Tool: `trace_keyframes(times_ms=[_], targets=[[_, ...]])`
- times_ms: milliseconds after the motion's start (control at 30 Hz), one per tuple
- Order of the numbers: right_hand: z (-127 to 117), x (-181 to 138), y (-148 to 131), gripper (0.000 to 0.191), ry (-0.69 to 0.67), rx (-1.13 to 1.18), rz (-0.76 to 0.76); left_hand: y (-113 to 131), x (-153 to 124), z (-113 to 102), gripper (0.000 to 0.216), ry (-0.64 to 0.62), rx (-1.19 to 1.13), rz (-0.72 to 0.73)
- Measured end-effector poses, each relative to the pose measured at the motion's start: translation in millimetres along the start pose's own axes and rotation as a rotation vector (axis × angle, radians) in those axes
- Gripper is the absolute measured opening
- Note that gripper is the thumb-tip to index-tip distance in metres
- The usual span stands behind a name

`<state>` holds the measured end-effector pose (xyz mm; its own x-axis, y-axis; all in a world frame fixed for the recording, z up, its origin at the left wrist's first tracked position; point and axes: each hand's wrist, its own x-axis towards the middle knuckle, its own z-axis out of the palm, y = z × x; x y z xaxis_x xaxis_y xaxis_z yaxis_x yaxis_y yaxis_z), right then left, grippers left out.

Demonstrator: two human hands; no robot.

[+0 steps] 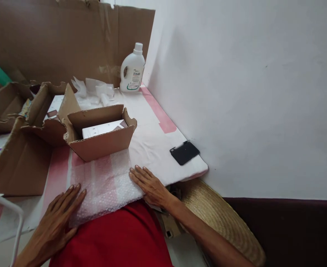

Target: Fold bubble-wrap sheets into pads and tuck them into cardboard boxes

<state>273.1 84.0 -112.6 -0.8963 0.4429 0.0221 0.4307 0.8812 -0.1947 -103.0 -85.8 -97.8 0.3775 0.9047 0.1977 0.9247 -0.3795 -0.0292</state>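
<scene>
A sheet of clear bubble wrap (105, 189) lies spread at the near edge of the cloth-covered table. My left hand (53, 217) rests at its left side, fingers stretched out and touching the edge. At the other side, my right hand (149, 185) lies flat, its fingertips on the sheet's right edge. Neither hand holds anything. Just behind the sheet stands an open cardboard box (102, 142), with a white packet or small carton (103, 128) showing inside; the lower part of that is hidden by the box wall.
More cardboard boxes (35, 155) stand to the left, some holding white items. A white jug-shaped bottle (132, 70) and crumpled clear plastic (93, 91) are at the back. A black flat object (185, 152) lies by the wall. Below the table edge is a woven basket (221, 218).
</scene>
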Motion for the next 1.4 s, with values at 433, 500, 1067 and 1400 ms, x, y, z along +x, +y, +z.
trace_keyframes(times_ms=[433, 500, 1067, 1400], targets=[[4, -2, -19, 0.025, 0.480, 0.382, 0.160, -4, -13, 8, 0.036, 0.235, -0.497, -0.230], [7, 4, -25, 0.023, 0.557, 0.451, 0.248, -2, -9, 9, 0.027, 0.284, -0.552, -0.303], [28, 36, -61, 0.011, 0.746, 0.262, 0.683, 33, 33, 14, 0.036, 0.370, -0.316, -0.829], [23, 40, -60, 0.015, 0.625, 0.200, 0.746, 35, 36, 13, 0.035, 0.299, -0.233, -0.858]])
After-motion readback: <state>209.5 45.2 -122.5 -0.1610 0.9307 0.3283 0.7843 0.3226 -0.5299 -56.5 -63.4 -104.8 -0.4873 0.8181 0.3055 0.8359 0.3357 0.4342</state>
